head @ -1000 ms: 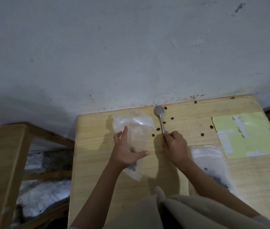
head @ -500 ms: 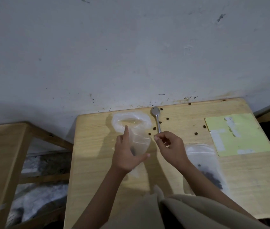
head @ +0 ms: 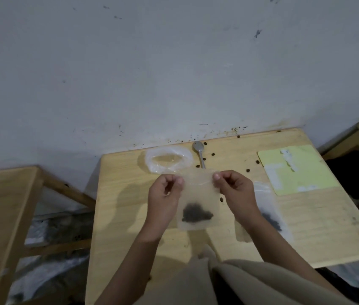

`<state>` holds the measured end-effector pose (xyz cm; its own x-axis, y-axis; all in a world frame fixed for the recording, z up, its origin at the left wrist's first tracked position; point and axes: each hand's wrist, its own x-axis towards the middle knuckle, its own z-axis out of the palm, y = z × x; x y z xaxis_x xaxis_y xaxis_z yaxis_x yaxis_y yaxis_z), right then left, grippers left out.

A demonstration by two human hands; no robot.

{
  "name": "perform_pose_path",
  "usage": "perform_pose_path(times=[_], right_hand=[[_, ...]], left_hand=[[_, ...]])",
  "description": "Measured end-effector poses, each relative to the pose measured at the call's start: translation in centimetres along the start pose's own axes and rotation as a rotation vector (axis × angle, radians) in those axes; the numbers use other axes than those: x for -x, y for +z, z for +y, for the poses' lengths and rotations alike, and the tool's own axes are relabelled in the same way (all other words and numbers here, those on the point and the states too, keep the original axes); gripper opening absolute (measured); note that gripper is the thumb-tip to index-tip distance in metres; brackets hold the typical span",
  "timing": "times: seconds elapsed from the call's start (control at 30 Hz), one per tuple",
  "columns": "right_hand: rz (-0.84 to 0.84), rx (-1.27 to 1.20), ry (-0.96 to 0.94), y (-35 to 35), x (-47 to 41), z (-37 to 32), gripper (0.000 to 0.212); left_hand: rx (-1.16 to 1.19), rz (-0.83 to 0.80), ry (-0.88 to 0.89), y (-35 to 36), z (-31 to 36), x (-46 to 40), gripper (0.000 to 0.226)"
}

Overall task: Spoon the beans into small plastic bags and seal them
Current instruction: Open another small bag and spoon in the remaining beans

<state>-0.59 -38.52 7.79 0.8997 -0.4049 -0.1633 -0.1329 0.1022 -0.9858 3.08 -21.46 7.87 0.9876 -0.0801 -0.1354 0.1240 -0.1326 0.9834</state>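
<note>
Left hand [head: 165, 194] and right hand [head: 235, 190] each pinch a top corner of a small plastic bag [head: 198, 199], thumb and fingers closed in a tight grip. The bag hangs above the tabletop [head: 121, 194], a dark clump of beans [head: 197, 215] at its bottom. Behind lie a spoon [head: 199, 150] and an empty open bag [head: 168, 160]; loose beans [head: 213, 154] are scattered nearby. A second filled bag [head: 268, 214] lies under the right forearm.

Clear small bag [head: 198, 194] hangs upright, dark beans [head: 197, 214] bunched at its bottom, top seemingly unsealed.
</note>
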Motion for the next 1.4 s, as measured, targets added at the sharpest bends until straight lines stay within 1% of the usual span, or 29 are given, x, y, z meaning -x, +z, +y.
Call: perform_pose_path(times=[0.13,0.23,0.37,0.47,0.57,0.63,0.7,0.77,0.87,0.93,1.0,1.03,1.1,1.23,1.3,1.4], right_hand=[[-0.034,-0.06,0.003,-0.4,1.9,-0.3,0.007],[0.026,-0.076,-0.013,-0.6,3.0,-0.4,0.014],[0.082,-0.035,-0.032,-0.7,4.4,-0.3,0.024],[0.124,0.038,-0.066,-0.5,5.5,0.0,0.024],[0.149,0.011,-0.054,-0.4,6.5,0.1,0.022],[0.105,-0.037,-0.036,-0.4,7.0,-0.1,0.019],[0.031,-0.035,-0.028,-0.1,7.5,-0.5,0.011],[0.002,-0.026,-0.036,0.3,7.9,-0.7,0.014],[0.023,-0.028,-0.051,0.5,8.4,-0.9,0.019],[0.034,-0.027,-0.071,0.3,8.6,-1.0,0.02],[0.034,-0.029,-0.08,0.1,8.8,-1.2,0.018],[0.022,-0.03,-0.079,0.0,9.0,-1.2,0.017],[-0.001,-0.017,-0.075,-0.1,9.3,-0.9,0.014],[0.01,-0.065,-0.062,-0.1,9.8,-0.2,0.01],[0.015,-0.072,-0.073,-0.1,9.7,-0.1,0.007],[0.023,-0.047,-0.078,-0.4,9.1,-0.3,0.011]], left_hand=[[-0.01,0.044,-0.043,0.4,0.2,0.9,0.011],[-0.04,0.041,-0.024,0.7,0.3,1.4,0.015],[-0.063,0.04,0.03,1.0,0.9,2.6,0.02],[-0.085,0.04,0.054,1.4,0.8,3.4,0.02],[-0.085,0.053,0.069,1.3,0.6,3.9,0.019],[-0.054,0.079,0.086,1.1,0.7,4.3,0.022],[-0.014,0.1,0.102,0.9,0.9,4.8,0.026],[0.021,0.108,0.116,0.9,1.1,5.4,0.03],[0.089,0.074,0.109,0.8,1.3,6.3,0.026],[0.153,-0.002,0.019,0.4,1.2,6.5,0.021],[0.23,-0.108,-0.114,-0.1,1.0,6.7,0.025],[0.23,-0.164,-0.153,-0.2,0.9,6.9,0.025],[0.171,-0.236,-0.148,-0.2,0.8,7.3,0.015],[0.096,-0.206,-0.104,0.2,0.7,7.4,0.003],[0.036,-0.182,-0.051,0.4,0.6,7.2,0.004],[0.027,-0.144,-0.02,1.0,0.5,7.2,0.005]])
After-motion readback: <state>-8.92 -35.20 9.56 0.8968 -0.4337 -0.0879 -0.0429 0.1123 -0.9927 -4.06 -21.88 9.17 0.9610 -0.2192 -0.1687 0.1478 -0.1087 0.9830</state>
